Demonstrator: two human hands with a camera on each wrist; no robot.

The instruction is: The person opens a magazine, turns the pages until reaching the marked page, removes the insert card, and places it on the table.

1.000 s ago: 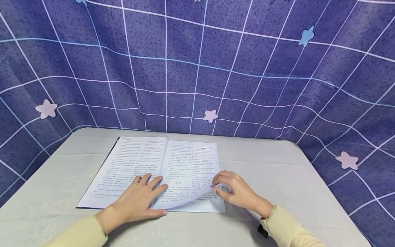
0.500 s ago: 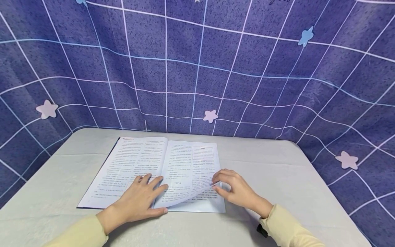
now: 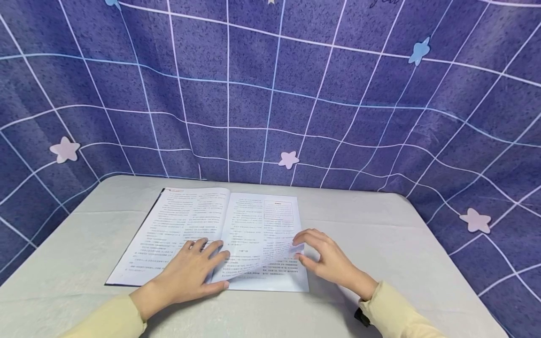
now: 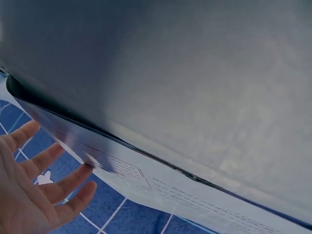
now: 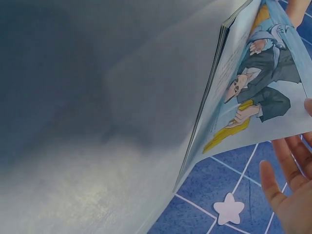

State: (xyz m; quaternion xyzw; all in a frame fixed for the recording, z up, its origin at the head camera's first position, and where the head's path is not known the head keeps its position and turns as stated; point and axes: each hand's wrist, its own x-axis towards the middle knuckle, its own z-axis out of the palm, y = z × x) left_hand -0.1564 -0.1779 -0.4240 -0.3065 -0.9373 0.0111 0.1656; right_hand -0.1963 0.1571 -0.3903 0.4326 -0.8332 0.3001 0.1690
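Note:
A thick open book (image 3: 186, 220) with printed text lies on the table. My left hand (image 3: 186, 272) rests across its lower middle near the spine, fingers spread; the left wrist view shows these fingers against the printed paper. At the lower right corner, my right hand (image 3: 329, 260) holds a lifted page (image 3: 258, 256) between thumb and fingers. The page curls up from the sheet beneath. Its underside in the right wrist view bears a coloured illustration (image 5: 263, 83) of a figure in a dark jacket, with the thumb on that side and the fingers partly hidden behind.
The pale cloth-covered table (image 3: 359, 225) extends to both sides of the book. Behind it hangs a purple-blue curtain (image 3: 253, 108) with a grid and star pattern. A small black object (image 3: 362, 317) sits at the right sleeve's cuff.
The right hand has risen slightly and shifted a little right, its thumb and fingers somewhat wider apart. The page's lower edge lifts higher, baring more text beneath. My left hand stays put.

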